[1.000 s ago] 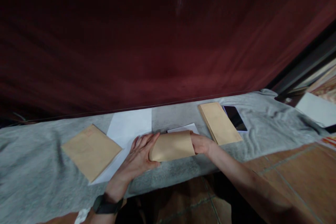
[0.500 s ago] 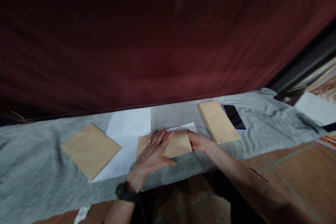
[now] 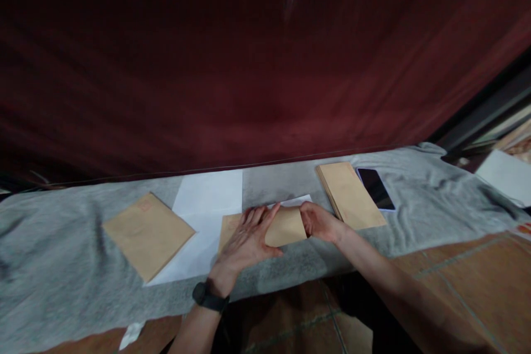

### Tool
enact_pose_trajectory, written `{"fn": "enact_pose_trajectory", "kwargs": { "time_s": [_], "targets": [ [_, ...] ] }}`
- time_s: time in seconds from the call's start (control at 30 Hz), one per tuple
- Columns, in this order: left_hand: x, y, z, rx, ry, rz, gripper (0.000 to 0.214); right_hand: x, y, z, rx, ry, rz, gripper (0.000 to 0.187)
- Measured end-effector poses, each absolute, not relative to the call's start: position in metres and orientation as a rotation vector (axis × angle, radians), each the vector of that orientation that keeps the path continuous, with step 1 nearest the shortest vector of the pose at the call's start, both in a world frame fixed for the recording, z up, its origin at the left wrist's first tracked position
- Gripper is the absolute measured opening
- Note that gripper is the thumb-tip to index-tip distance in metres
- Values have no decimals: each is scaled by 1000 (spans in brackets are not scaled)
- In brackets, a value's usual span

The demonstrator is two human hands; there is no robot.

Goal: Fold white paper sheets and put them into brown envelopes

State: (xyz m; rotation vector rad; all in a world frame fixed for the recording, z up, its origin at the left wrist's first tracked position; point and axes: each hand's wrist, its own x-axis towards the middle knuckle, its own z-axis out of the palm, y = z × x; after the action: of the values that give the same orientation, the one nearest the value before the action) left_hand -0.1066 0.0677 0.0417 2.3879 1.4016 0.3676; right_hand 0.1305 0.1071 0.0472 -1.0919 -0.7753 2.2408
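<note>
A brown paper envelope [image 3: 286,228] lies on the grey cloth in front of me, bowed upward in its middle. My left hand [image 3: 251,235], with a dark watch on its wrist, wraps over it, fingers at the far edge and thumb at the near edge. At the envelope's right end, my right hand [image 3: 320,222] grips the edge; its fingertips are partly hidden there. Just behind the envelope a strip of white paper [image 3: 297,200] shows. Larger white sheets [image 3: 209,193] lie to the left, partly under a pile of brown envelopes [image 3: 149,235].
A stack of brown envelopes [image 3: 352,194] lies to the right, with a dark-screened phone [image 3: 376,189] beside it. The grey cloth [image 3: 62,265] ends at a dark red upright surface [image 3: 249,94] behind. Tiled floor [image 3: 468,276] shows below; a white scrap [image 3: 131,334] lies near the cloth's front edge.
My left hand has gone from lying spread on the envelope to squeezing its long edges, so it bows up. My right hand's fingers have drawn back to the envelope's end.
</note>
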Motion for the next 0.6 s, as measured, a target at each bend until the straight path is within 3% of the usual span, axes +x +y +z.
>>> {"fn": "enact_pose_trajectory", "kwargs": {
  "time_s": [0.4, 0.6],
  "targets": [
    [-104, 66, 39, 2437, 1440, 338, 118, 129, 95, 30, -1125, -1129, 2070, 47],
    [-107, 66, 33, 2457, 1430, 260, 125, 128, 93, 30, -1205, -1151, 2036, 47]
  ]
}}
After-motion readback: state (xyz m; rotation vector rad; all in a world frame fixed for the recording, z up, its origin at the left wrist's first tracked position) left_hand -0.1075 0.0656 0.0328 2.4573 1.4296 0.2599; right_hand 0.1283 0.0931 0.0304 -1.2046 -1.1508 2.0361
